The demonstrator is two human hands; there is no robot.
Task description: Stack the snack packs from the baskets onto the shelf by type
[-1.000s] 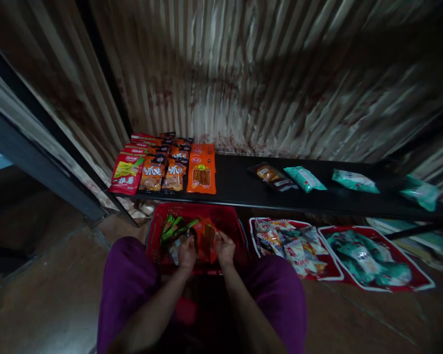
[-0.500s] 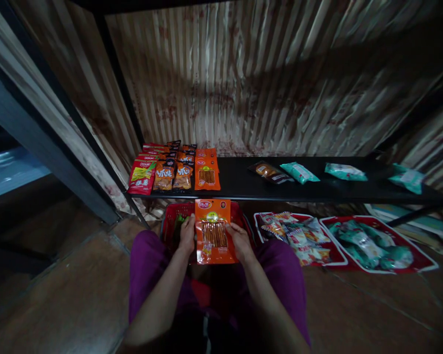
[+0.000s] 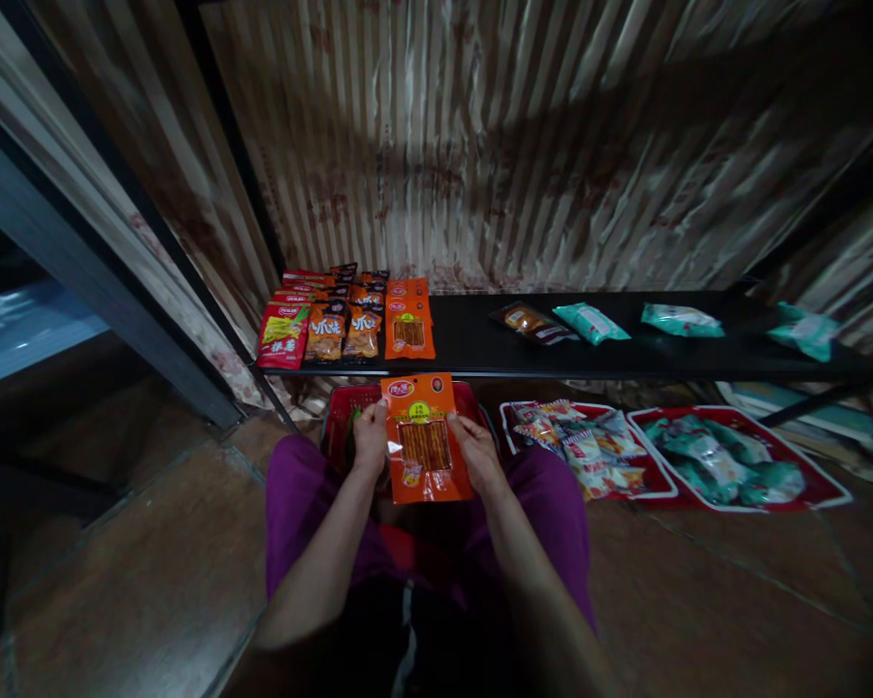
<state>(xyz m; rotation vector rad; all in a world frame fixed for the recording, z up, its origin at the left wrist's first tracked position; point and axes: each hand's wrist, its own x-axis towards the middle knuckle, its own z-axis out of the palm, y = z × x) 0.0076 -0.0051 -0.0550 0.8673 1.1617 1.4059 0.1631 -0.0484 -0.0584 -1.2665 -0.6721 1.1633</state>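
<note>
An orange snack packet [image 3: 428, 441] with a window showing brown sticks faces me, upright between my hands. My left hand [image 3: 371, 438] pinches its left edge, and my right hand [image 3: 474, 452] grips the right edge. Behind and below it, a red basket [image 3: 469, 396] sits between my knees, largely hidden by the packet and hands; something green shows inside. On the black shelf [image 3: 466, 339] just beyond, matching orange packets [image 3: 409, 325] lie overlapped in a row. To their left are orange-and-black snack bags [image 3: 326, 332] and red bags [image 3: 283, 334] in rows.
Farther right on the shelf lie a brown packet [image 3: 531, 322] and several teal packets [image 3: 591, 323]. Below them on the floor stand a red basket of small snack bags [image 3: 588, 456] and another of teal packets [image 3: 724, 465]. A metal post [image 3: 116, 252] rises at left.
My view has tilted slightly downward, so the shelf and baskets sit higher in the picture. Both hands still hold the orange packet, which now leans a little differently.
</note>
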